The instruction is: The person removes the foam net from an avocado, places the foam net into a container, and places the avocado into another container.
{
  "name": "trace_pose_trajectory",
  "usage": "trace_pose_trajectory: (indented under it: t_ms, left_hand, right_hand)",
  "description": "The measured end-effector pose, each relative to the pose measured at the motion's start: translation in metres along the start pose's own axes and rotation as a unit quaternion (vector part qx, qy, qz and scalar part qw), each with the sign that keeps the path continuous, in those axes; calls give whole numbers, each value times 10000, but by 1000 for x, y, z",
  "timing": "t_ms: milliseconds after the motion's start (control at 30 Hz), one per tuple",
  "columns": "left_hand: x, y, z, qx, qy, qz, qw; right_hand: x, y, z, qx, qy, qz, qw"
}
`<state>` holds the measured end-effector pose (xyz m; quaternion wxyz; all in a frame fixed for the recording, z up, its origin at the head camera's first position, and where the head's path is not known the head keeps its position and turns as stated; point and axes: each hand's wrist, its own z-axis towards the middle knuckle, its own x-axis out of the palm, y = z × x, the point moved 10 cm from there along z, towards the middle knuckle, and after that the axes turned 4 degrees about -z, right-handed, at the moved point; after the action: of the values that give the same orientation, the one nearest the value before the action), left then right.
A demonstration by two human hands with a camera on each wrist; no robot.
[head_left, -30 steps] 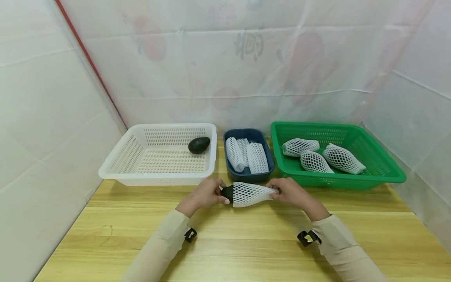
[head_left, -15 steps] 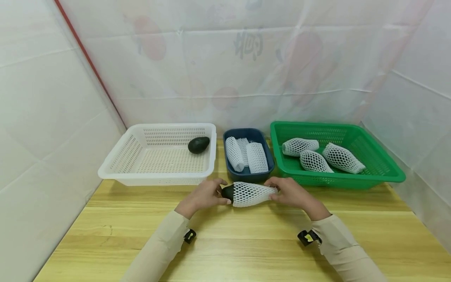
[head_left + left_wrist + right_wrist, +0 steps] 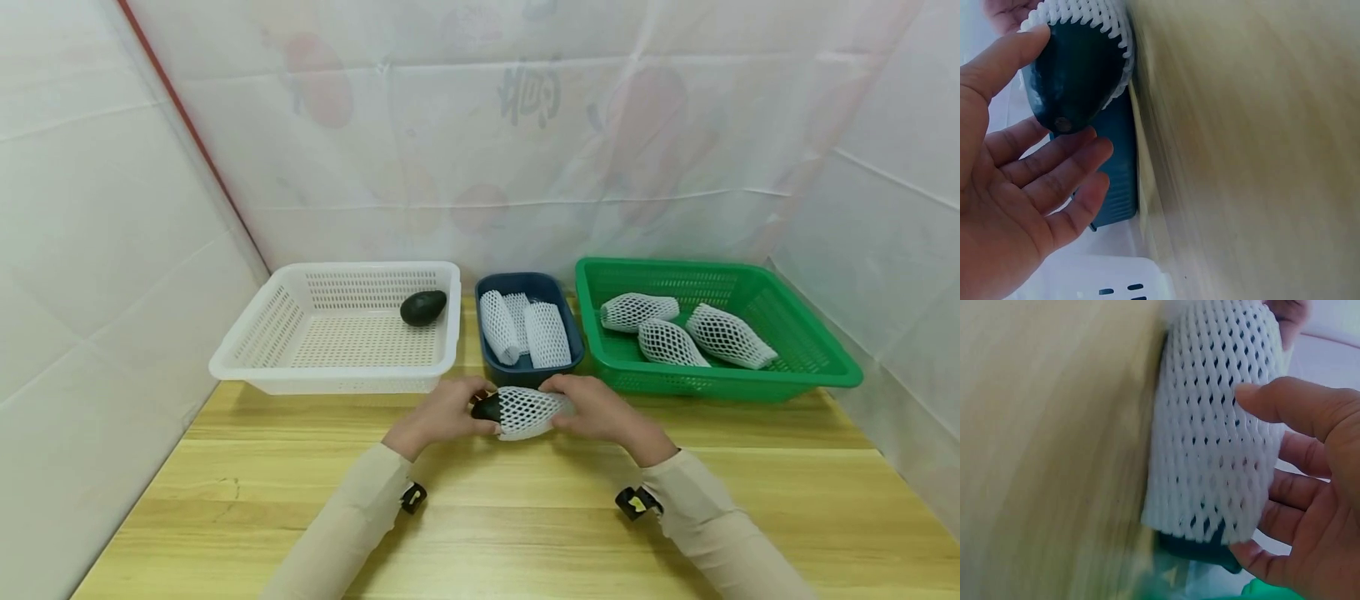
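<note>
In front of blue bin [image 3: 517,376]: left fingers [image 3: 1007,55] pinch avocado [image 3: 1079,69], right fingers [image 3: 1300,407] pinch net sleeve [image 3: 1210,425]; hard tug could tear it.

this is a screened-off booth, as pale sheeting [image 3: 420,150] round three sides of a wood-grain table [image 3: 525,525] shows.

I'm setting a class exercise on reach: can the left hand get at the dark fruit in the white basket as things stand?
Probably not yet: the left hand holds the partly sleeved fruit. With that grip freed, the way looks clear: the dark fruit lies uncovered in the white basket.
</note>
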<state>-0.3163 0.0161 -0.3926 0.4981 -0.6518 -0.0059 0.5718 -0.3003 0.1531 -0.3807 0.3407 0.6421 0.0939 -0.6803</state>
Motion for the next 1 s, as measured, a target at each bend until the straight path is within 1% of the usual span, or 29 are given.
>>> trace_pose_trajectory:
  t_ms: [67,100,200,567,733,867,1000]
  left_hand:
    - [2,0,1,-17,14,7,10000]
    - [3,1,1,-26,14,37,10000]
    - [4,1,1,-47,17,71,10000]
    - [5,0,1,-18,28,-33,10000]
    - [5,-1,1,38,2,-20,10000]
    - [4,-3,-1,158,23,0,9999]
    - [2,-4,-5,283,19,-257,9993]
  right_hand:
    - [4,1,1,3,53,-97,9999]
    - [6,1,2,58,132,-81,9999]
    - [9,1,2,92,186,-125,9997]
    - [7,0,3,148,-41,-231,9996]
    - [3,-1,2,216,-113,-31,9997]
    - [-1,-2,0,287,-218,141,9992]
    - [-7,-2,-3,319,-337,297,9985]
